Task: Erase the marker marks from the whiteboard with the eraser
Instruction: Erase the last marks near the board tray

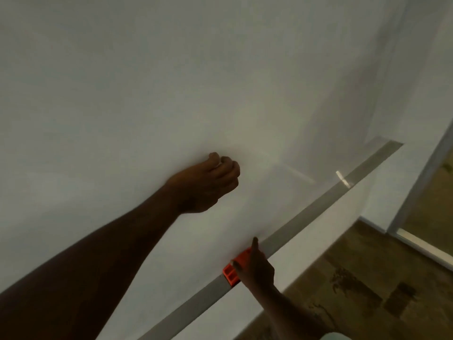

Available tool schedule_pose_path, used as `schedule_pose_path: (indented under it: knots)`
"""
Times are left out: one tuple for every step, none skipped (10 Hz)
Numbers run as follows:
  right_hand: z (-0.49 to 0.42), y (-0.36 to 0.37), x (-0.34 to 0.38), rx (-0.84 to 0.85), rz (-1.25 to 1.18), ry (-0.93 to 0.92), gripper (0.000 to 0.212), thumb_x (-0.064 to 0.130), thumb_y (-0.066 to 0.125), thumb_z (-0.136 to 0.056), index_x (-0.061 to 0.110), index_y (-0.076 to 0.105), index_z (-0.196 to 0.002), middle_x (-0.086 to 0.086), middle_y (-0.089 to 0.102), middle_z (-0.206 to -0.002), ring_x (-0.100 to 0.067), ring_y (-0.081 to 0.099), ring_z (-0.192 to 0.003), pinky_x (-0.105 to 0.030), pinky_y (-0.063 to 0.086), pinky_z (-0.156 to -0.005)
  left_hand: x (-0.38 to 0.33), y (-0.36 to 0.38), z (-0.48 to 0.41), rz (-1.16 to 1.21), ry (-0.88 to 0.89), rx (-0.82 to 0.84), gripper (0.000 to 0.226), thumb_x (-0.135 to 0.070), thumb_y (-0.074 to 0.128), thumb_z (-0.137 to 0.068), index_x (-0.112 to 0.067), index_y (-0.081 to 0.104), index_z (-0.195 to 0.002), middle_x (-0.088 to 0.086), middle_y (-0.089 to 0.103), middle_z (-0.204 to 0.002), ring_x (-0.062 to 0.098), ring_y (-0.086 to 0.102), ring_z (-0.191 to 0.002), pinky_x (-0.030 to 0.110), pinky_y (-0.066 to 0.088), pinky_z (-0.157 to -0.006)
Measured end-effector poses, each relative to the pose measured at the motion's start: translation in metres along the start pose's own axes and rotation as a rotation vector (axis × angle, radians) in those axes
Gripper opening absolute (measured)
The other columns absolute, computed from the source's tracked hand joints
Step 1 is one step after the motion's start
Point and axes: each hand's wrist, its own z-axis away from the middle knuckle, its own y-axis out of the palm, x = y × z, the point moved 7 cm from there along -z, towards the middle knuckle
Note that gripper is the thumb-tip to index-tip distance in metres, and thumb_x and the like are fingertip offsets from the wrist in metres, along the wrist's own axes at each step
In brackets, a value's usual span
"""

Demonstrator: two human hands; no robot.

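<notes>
The whiteboard (147, 82) fills most of the head view, and I make out no marker marks on its blurred surface. Its grey bottom ledge (318, 207) runs diagonally from lower left to upper right. The orange eraser (230, 274) sits on this ledge against the board's lower edge. My right hand (257, 266) grips the eraser from the right, with one finger pointing up along the board. My left hand (208, 182) rests against the board above and left of the eraser, fingers curled into a fist.
A small pale object (343, 179) lies on the ledge further right. White wall continues below the ledge. Brown patterned floor (367, 290) lies at lower right, and a pale door frame (416, 192) stands at the right edge.
</notes>
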Motion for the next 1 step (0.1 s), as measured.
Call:
schedule_pose_path:
  knots:
    - [-0.0078,-0.0287,0.0085,-0.075,0.114,-0.12,0.101,0.076,0.051,-0.085,0.016,0.014,-0.158,-0.007,0.051,-0.141,-0.022,0.057,-0.123,-0.033,0.052,-0.098,0.005,-0.0035,-0.0028,0.03,-0.056,0.008,0.045,-0.022,0.032,-0.089,-0.001,0.052,-0.123,0.021,0.052,-0.132,0.038,0.053,-0.112,0.048,0.042,-0.093]
